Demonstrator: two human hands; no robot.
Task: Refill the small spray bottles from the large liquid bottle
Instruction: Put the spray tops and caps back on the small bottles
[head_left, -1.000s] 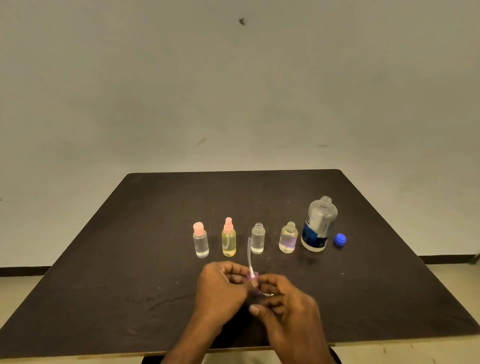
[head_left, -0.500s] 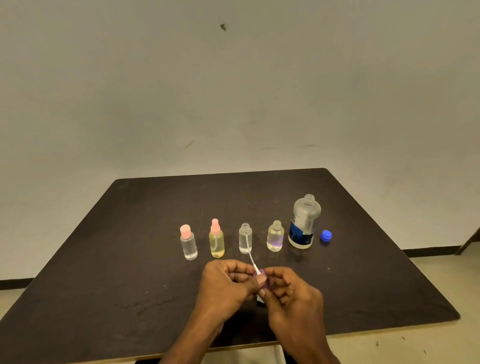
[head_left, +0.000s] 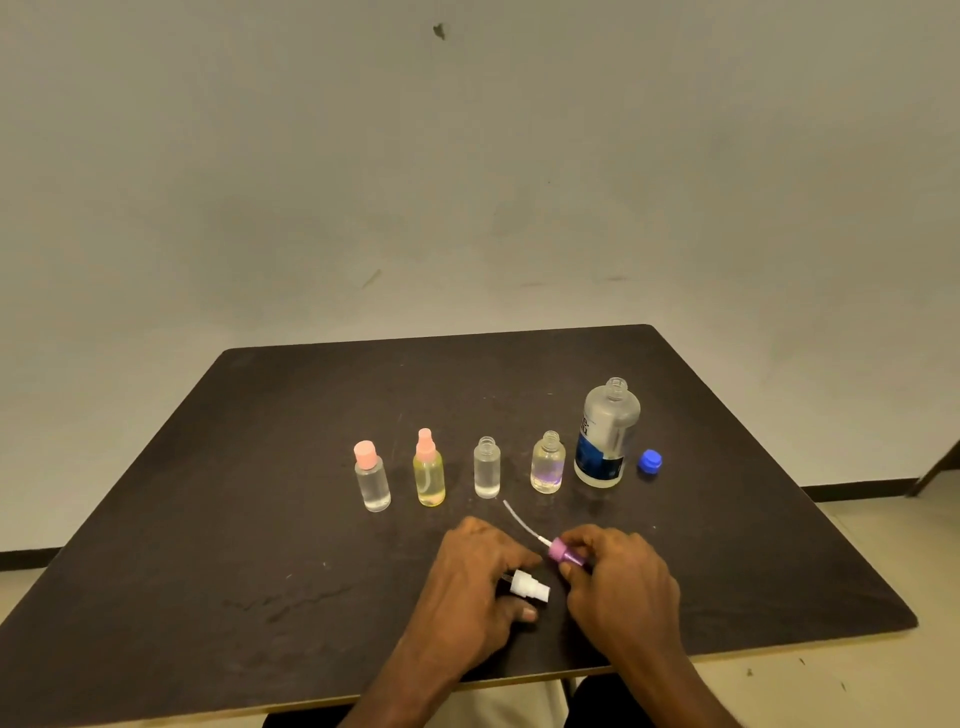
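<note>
While a dark surface (head_left: 260, 467) meets a grey wall (head_left: 467, 182), the right hand (head_left: 618, 577) pinches a purple pump (head_left: 566, 553); the left hand (head_left: 480, 577), curled, half hides a white pump (head_left: 527, 587).

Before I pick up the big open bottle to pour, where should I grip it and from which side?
Grip the large bottle round its straight middle, below the shoulder, coming from its right and front: it stands upright and uncapped, an open small bottle stands close on its left, and only the blue cap lies to its right.
</note>
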